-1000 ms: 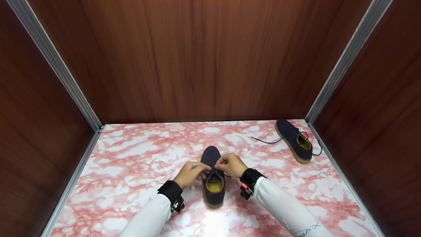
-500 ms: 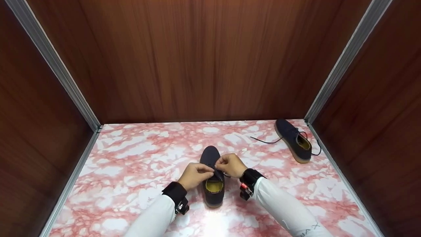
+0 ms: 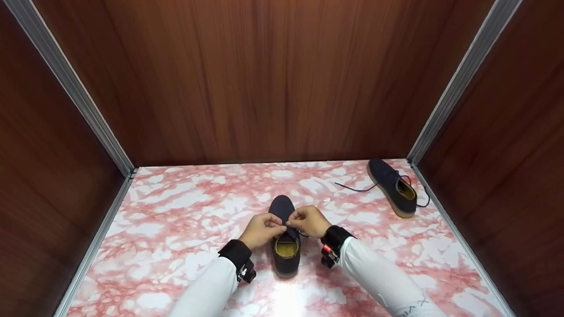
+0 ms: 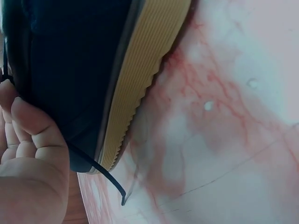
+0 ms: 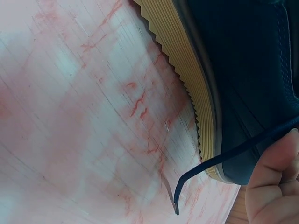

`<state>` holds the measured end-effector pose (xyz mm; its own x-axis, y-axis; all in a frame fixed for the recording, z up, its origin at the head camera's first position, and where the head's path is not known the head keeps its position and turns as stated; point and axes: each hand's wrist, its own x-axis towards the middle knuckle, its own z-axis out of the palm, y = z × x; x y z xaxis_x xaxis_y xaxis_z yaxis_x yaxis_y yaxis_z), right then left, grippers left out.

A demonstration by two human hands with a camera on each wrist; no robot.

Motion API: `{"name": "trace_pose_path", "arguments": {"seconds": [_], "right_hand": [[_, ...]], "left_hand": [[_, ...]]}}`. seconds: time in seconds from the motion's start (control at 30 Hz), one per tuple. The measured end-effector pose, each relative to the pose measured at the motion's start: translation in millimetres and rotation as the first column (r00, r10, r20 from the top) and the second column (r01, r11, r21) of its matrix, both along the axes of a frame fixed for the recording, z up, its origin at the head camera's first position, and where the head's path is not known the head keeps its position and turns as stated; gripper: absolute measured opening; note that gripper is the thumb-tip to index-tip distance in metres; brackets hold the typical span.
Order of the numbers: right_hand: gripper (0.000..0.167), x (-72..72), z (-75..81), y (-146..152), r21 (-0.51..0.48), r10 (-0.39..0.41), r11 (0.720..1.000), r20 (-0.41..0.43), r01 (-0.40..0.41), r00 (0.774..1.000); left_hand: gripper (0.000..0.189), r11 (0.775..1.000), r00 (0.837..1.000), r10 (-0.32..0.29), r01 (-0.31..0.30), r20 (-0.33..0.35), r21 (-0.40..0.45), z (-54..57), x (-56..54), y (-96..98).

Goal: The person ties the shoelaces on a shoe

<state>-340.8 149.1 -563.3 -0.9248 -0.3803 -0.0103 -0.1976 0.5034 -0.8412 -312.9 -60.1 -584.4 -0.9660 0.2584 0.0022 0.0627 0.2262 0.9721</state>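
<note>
A dark navy shoe sits upright at the near middle of the pale, red-marbled surface, its toe pointing away from the person and its yellow lining showing at the heel. The left hand comes in from one side and the right hand from the other, meeting just above the lacing — each with thumb and forefinger together, pinching the dark lace. In the right wrist view an end of it runs from the fingers across the shoe's side and hangs past the tan, ridged sole; the left wrist view shows an end hanging past the sole there too. A second shoe rests near the far right corner, apart from both hands, toe also pointing away, a loose lace end lying out to its left. White sleeves and black wristbands cover the forearms and wrists — and a brown wood-grain wall stands behind.
</note>
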Motion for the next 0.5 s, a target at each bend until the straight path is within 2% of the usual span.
{"name": "trace_pose_path", "arguments": {"seconds": [0.27,0.5], "right_hand": [[0.013,0.7,0.3,-0.5,-0.013,-0.006,1.0,0.004,0.006,1.0],[0.011,0.8,0.1,2.1,-0.028,0.0,1.0,0.028,0.001,1.0]], "left_hand": [[0.024,0.999,1.0,-0.006,0.006,-0.002,-0.036,1.0,-1.7,1.7],[0.021,1.0,1.0,0.002,-0.002,-0.025,0.001,2.9,0.3,4.9]]}}
